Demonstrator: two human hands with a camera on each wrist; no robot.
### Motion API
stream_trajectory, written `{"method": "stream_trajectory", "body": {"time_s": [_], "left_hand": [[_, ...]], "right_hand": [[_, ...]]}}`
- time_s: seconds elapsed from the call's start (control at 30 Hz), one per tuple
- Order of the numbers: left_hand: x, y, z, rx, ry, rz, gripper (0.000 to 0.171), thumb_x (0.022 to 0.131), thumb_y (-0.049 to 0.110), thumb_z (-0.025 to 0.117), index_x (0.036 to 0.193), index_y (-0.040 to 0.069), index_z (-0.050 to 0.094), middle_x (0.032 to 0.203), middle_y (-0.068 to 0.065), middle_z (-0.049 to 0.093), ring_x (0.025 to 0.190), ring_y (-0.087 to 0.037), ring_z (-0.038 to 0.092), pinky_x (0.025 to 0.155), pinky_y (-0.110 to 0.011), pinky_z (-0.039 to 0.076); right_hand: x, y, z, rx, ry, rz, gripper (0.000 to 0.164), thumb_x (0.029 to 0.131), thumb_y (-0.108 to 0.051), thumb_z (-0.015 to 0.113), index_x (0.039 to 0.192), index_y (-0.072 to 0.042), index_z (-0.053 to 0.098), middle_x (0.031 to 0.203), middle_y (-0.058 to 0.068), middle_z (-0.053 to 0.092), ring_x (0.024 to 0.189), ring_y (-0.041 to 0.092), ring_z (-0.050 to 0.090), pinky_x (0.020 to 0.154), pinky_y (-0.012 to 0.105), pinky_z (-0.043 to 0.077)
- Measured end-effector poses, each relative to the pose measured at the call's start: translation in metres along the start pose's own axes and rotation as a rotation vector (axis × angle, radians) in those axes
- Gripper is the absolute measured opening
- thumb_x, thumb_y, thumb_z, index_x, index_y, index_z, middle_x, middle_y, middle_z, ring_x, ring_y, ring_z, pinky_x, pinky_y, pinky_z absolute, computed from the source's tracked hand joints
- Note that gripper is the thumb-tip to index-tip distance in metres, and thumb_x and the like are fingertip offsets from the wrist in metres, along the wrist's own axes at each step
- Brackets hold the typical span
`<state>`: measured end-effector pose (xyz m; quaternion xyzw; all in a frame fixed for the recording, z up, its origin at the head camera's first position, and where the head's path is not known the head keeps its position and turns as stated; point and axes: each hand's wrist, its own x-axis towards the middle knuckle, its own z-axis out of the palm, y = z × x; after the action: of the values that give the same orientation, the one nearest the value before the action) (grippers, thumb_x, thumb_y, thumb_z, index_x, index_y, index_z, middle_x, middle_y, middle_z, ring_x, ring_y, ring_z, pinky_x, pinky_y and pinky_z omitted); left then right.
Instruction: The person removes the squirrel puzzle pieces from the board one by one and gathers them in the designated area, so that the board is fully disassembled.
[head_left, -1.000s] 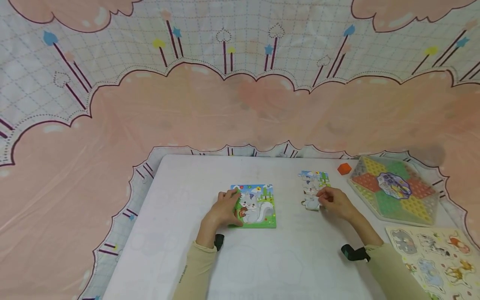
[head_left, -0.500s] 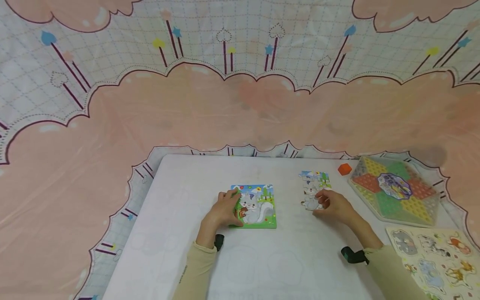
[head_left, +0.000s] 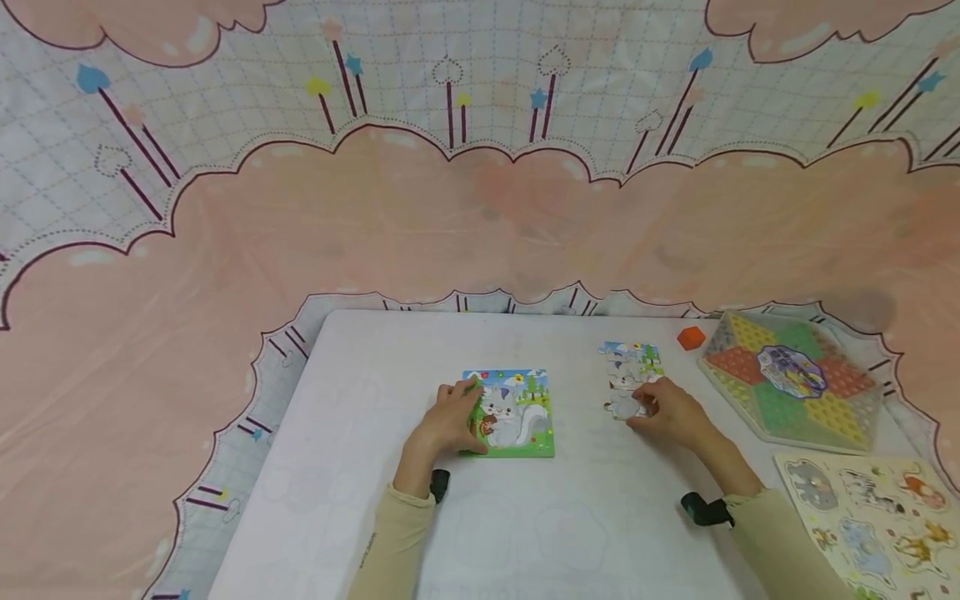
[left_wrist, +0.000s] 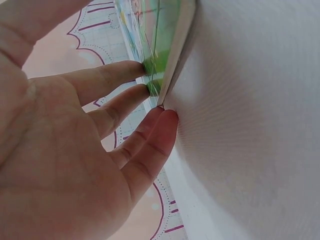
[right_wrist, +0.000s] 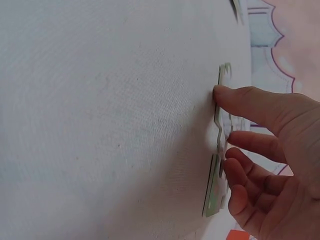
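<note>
My left hand rests at the left side of a square puzzle board with a squirrel picture. Its thumb and fingers are spread apart; in the left wrist view the fingertips touch the board's green edge. To the right lie joined jigsaw pieces with the same kind of picture. My right hand pinches the lower puzzle piece, thumb at its near edge and index finger on it. In the right wrist view the pieces lie flat, and the other fingers curl beside them.
An orange-red block sits near the back edge of the white table. Right of it is a clear-lidded, patterned hexagonal box. In front of the box lies an animal puzzle board.
My right hand has shifted slightly at the lower piece, its thumb coming to the near edge and the grip settling. My left hand stays at the board.
</note>
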<state>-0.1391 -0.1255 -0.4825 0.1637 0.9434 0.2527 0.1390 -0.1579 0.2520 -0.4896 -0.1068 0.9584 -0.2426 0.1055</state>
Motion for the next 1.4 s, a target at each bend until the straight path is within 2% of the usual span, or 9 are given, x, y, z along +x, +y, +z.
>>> {"method": "stream_trajectory", "body": {"time_s": [0.3, 0.43, 0.63, 0.8, 1.03, 1.17, 1.4], "left_hand": [[0.0, 0.0, -0.002, 0.011, 0.011, 0.009, 0.094, 0.069, 0.024, 0.091, 0.145, -0.003, 0.044, 0.154, -0.018, 0.032, 0.126, -0.038, 0.034, 0.099, -0.048, 0.044], [-0.001, 0.001, -0.003, 0.011, 0.006, 0.001, 0.094, 0.069, 0.025, 0.091, 0.146, -0.003, 0.043, 0.155, -0.017, 0.031, 0.127, -0.038, 0.034, 0.099, -0.048, 0.044], [-0.002, 0.0, -0.002, 0.002, -0.001, 0.0, 0.095, 0.069, 0.025, 0.091, 0.146, -0.002, 0.042, 0.155, -0.017, 0.031, 0.128, -0.038, 0.033, 0.101, -0.048, 0.043], [0.0, -0.003, 0.001, -0.01, -0.006, 0.0, 0.094, 0.07, 0.025, 0.091, 0.147, -0.001, 0.043, 0.155, -0.016, 0.03, 0.128, -0.037, 0.032, 0.101, -0.047, 0.043], [0.001, -0.002, 0.001, -0.002, 0.008, -0.009, 0.091, 0.07, 0.025, 0.091, 0.145, -0.001, 0.045, 0.153, -0.017, 0.032, 0.126, -0.035, 0.034, 0.099, -0.047, 0.045], [0.0, 0.0, -0.002, 0.014, 0.031, -0.032, 0.089, 0.07, 0.027, 0.091, 0.143, -0.001, 0.048, 0.15, -0.018, 0.035, 0.125, -0.035, 0.035, 0.1, -0.047, 0.043], [-0.001, 0.001, -0.004, 0.083, 0.068, -0.068, 0.086, 0.068, 0.033, 0.09, 0.14, 0.003, 0.053, 0.144, -0.022, 0.039, 0.129, -0.041, 0.034, 0.103, -0.054, 0.038]], "right_hand": [[0.001, -0.003, -0.004, -0.005, -0.011, 0.005, 0.037, 0.08, -0.022, 0.082, 0.107, 0.0, 0.068, 0.092, 0.008, 0.055, 0.081, 0.022, 0.051, 0.069, 0.033, 0.043], [0.001, -0.005, -0.005, -0.012, 0.002, 0.007, 0.042, 0.08, -0.024, 0.083, 0.111, 0.0, 0.067, 0.094, 0.009, 0.055, 0.082, 0.022, 0.051, 0.069, 0.033, 0.043], [0.007, -0.018, -0.001, 0.002, 0.059, -0.036, 0.041, 0.083, -0.024, 0.078, 0.113, 0.002, 0.067, 0.098, 0.011, 0.058, 0.089, 0.027, 0.056, 0.074, 0.041, 0.049], [0.018, -0.036, 0.008, 0.022, 0.097, -0.104, 0.034, 0.086, -0.02, 0.075, 0.111, 0.002, 0.068, 0.099, 0.011, 0.06, 0.094, 0.029, 0.058, 0.08, 0.046, 0.051], [0.031, -0.073, 0.023, 0.067, 0.116, -0.174, 0.031, 0.088, -0.019, 0.073, 0.111, 0.001, 0.069, 0.1, 0.011, 0.061, 0.094, 0.028, 0.059, 0.081, 0.044, 0.05], [0.037, -0.095, 0.035, 0.081, 0.101, -0.183, 0.029, 0.088, -0.02, 0.073, 0.111, -0.001, 0.069, 0.098, 0.008, 0.06, 0.094, 0.025, 0.058, 0.081, 0.041, 0.05], [0.048, -0.133, 0.055, 0.123, 0.051, -0.202, 0.025, 0.087, -0.019, 0.075, 0.106, -0.003, 0.071, 0.094, 0.007, 0.058, 0.087, 0.02, 0.057, 0.077, 0.037, 0.049]]}}
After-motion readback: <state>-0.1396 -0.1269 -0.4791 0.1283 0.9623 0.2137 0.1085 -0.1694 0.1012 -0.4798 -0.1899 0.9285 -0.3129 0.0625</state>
